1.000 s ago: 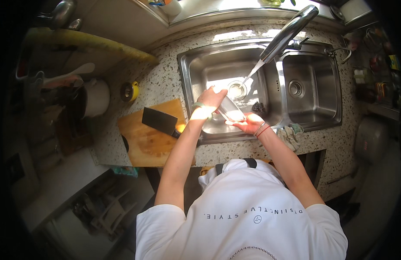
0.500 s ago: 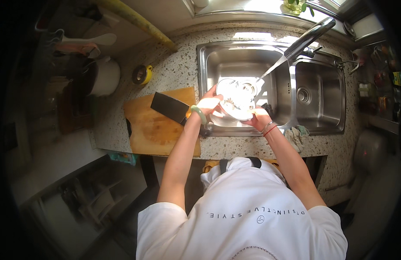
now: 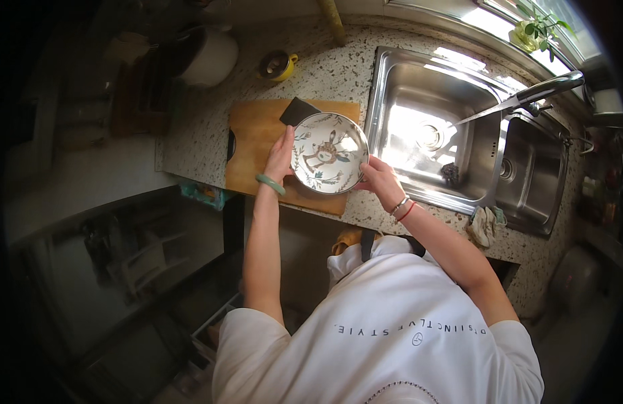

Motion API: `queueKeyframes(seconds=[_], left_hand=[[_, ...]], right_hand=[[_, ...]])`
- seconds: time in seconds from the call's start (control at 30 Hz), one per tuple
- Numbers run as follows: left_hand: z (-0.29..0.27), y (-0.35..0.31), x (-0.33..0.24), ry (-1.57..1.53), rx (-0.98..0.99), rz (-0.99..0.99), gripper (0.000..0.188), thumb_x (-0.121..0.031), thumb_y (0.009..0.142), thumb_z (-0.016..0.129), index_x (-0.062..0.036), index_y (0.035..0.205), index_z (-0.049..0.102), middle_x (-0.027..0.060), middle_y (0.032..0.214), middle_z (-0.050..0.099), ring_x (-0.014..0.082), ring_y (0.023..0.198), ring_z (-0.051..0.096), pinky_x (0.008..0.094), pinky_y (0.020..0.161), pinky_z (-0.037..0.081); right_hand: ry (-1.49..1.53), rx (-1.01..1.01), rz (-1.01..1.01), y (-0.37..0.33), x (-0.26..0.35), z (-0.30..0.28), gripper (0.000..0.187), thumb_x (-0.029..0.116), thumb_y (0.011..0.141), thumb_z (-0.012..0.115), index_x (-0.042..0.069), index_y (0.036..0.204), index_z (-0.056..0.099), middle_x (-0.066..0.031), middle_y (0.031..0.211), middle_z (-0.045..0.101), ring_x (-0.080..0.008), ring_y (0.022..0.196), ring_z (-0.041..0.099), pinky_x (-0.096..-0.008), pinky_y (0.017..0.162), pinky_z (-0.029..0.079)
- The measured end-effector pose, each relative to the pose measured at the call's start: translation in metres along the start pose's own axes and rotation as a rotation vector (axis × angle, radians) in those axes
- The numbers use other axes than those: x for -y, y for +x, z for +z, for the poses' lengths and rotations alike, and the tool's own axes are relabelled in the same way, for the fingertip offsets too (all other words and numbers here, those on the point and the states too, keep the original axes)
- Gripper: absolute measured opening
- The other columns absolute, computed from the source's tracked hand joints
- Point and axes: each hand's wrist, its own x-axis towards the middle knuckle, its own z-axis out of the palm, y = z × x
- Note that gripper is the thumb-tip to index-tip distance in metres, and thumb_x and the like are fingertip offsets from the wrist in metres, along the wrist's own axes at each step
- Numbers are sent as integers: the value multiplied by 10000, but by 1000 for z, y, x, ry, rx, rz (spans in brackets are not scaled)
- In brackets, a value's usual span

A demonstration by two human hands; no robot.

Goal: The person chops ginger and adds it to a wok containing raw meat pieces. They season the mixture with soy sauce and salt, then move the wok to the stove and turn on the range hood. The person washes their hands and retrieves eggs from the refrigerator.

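Between my two hands is a round white plate [image 3: 327, 153] with an animal and leaf pattern and a dark rim. My left hand [image 3: 280, 155] grips its left edge, and my right hand [image 3: 381, 180] holds the lower right edge with the thumb on top. Below the plate lies a wooden cutting board [image 3: 254, 145]. On the board a dark cleaver blade [image 3: 299, 110] shows at the far side of the plate; its handle is hidden. To the right, water runs from the faucet [image 3: 550, 87] into the larger basin of the steel sink [image 3: 406, 87].
A yellow mug [image 3: 278, 66] stands beyond the board, near a white pot [image 3: 214, 57]. A dark scrubber [image 3: 450, 173] lies in the large basin. A rag [image 3: 484, 225] rests on the sink's near edge. A potted plant [image 3: 537, 34] sits by the window.
Both hands have carried the plate out of the sink, leftward to above the cutting board. It now covers the cleaver's handle. The view has turned, so the sink appears farther right.
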Motion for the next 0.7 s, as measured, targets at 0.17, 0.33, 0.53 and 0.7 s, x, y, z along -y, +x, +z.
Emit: queueKeyframes(seconds=[0.17,0.33,0.53,0.7], left_hand=[[-53,11,32,160,-106,-89,754,-687,875,375,-124,1372,447,91,1247,559,201,1112,544,424,782,510],[-70,26,51,259,-122,-75,736,-680,885,357,-128,1362,461,91,1234,566,199,1072,559,421,748,510],[-70,40,64,166,-147,-14,616,-495,964,403,18,1293,491,158,1230,574,216,1131,531,291,965,389],[-82,61,86,277,-100,119,580,-466,963,426,-1,1307,484,150,1256,561,221,1157,522,298,963,395]], right_hand=[[-64,106,116,21,-32,45,237,111,942,435,-30,1074,571,-92,979,620,-185,890,632,-317,749,577],[-59,112,139,34,-56,62,230,90,930,462,-76,1041,577,-125,977,621,-207,843,647,-326,722,593],[-86,77,162,30,-48,68,257,89,929,467,-95,1071,576,-160,994,631,-235,809,672,-323,663,601],[-89,163,164,26,-41,61,309,132,942,471,-62,1171,544,-119,1066,621,-201,912,648,-313,749,587]])
